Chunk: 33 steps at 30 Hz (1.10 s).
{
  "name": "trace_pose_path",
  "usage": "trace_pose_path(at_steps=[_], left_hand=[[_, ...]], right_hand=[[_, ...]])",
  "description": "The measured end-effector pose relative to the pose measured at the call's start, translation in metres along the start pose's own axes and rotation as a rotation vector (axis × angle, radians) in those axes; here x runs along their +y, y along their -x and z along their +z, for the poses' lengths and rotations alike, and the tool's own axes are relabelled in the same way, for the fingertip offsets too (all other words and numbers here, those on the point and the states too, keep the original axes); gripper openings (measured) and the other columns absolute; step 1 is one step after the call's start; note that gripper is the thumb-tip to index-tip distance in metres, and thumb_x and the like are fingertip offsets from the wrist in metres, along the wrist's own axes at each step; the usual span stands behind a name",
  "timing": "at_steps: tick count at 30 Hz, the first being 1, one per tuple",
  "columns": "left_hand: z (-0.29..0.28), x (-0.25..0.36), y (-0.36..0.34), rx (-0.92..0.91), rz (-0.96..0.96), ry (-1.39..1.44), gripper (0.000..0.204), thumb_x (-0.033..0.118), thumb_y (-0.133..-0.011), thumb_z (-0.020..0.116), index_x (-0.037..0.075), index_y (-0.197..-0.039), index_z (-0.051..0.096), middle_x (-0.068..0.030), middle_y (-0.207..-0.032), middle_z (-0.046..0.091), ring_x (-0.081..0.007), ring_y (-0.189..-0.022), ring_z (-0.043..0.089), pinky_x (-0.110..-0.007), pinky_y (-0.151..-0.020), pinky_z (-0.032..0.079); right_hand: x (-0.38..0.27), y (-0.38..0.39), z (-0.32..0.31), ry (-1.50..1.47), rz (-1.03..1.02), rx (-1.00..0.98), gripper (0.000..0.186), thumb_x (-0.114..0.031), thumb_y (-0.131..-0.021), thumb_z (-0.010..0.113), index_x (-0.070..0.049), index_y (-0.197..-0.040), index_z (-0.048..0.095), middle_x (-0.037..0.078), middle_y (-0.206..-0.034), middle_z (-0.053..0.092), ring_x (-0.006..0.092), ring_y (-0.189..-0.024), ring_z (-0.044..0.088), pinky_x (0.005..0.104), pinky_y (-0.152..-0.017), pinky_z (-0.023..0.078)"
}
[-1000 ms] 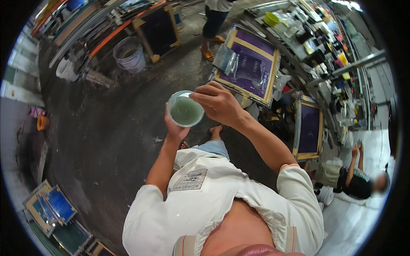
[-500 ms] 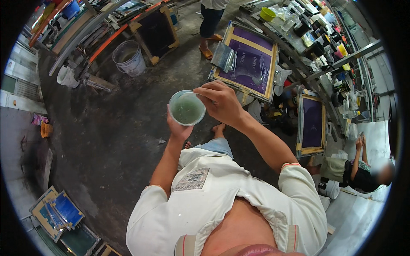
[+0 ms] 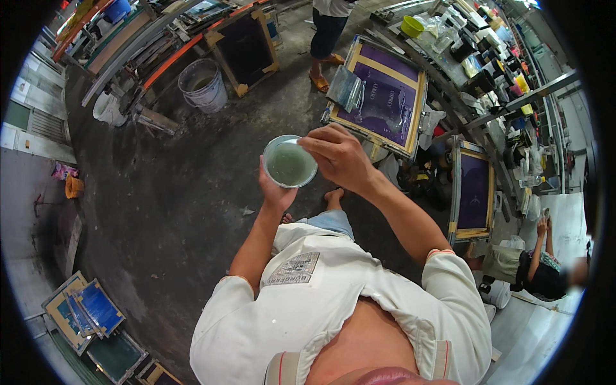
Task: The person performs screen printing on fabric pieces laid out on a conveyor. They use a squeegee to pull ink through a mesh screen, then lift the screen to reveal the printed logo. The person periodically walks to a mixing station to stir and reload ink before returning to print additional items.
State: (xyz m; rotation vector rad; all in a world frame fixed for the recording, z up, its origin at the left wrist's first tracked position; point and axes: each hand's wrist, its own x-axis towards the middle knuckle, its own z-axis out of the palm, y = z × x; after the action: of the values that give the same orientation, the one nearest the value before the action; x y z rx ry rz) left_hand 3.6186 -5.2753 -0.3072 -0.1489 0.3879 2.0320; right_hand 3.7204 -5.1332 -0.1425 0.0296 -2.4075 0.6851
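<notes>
- Pale green liquid fills a small round clear cup, held up in front of the person's chest, above the dark concrete floor.
- The left hand cups it from below, fingers wrapped around its near side.
- The right hand is at the cup's right rim, fingers pinched together over the edge; whether they hold anything I cannot tell.
- Just beyond, to the far right, a purple printing screen in a yellow wooden frame lies flat.
- Far left stands a grey bucket.
- Another person's legs stand at the far side.
</notes>
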Motion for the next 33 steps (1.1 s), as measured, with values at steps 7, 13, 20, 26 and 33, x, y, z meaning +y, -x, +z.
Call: trace_pose_path(at_steps=[7,13,20,26,33], left_hand=[[-0.001,0.007,-0.005,-0.028,0.067,-0.012,0.064,0.063,-0.103,0.037,0.015,-0.139,0.058,-0.0057,-0.138,0.061,-0.0262,-0.129,0.057,-0.048,-0.111,0.042],[0.008,-0.002,0.001,-0.095,0.017,-0.085,0.064,0.062,-0.103,0.035,0.016,-0.142,0.056,-0.0051,-0.141,0.059,-0.0247,-0.133,0.054,-0.047,-0.113,0.041],[0.001,0.005,0.000,-0.058,0.060,-0.042,0.064,0.061,-0.105,0.032,0.014,-0.143,0.055,-0.0058,-0.141,0.059,-0.0252,-0.132,0.055,-0.048,-0.113,0.041],[0.013,-0.002,0.004,-0.051,0.050,-0.071,0.064,0.061,-0.104,0.032,0.015,-0.143,0.054,-0.0072,-0.140,0.059,-0.0272,-0.132,0.055,-0.049,-0.114,0.040],[0.011,0.000,0.001,0.030,0.032,-0.016,0.068,0.065,-0.104,0.032,0.012,-0.139,0.056,-0.0077,-0.135,0.062,-0.0262,-0.127,0.059,-0.047,-0.110,0.044]], right_hand=[[-0.018,0.019,-0.017,-0.037,0.231,-0.161,0.021,0.000,-0.086,0.073,-0.006,-0.106,0.076,0.011,-0.093,0.072,0.0262,-0.086,0.068,0.0346,-0.072,0.055],[-0.009,0.001,-0.005,-0.092,0.197,-0.005,0.023,0.000,-0.086,0.073,-0.008,-0.107,0.076,0.013,-0.093,0.072,0.0285,-0.086,0.069,0.0380,-0.074,0.055],[-0.017,0.018,-0.022,-0.091,0.295,-0.212,0.025,0.001,-0.086,0.072,-0.006,-0.109,0.075,0.013,-0.095,0.072,0.0287,-0.087,0.068,0.0385,-0.077,0.055],[-0.007,0.004,-0.006,-0.025,0.154,-0.037,0.024,0.001,-0.086,0.072,-0.005,-0.108,0.075,0.013,-0.098,0.072,0.0289,-0.089,0.068,0.0380,-0.078,0.055],[-0.020,0.014,-0.011,-0.104,0.194,-0.156,0.024,0.000,-0.085,0.073,-0.006,-0.108,0.075,0.014,-0.101,0.071,0.0292,-0.092,0.068,0.0372,-0.078,0.055]])
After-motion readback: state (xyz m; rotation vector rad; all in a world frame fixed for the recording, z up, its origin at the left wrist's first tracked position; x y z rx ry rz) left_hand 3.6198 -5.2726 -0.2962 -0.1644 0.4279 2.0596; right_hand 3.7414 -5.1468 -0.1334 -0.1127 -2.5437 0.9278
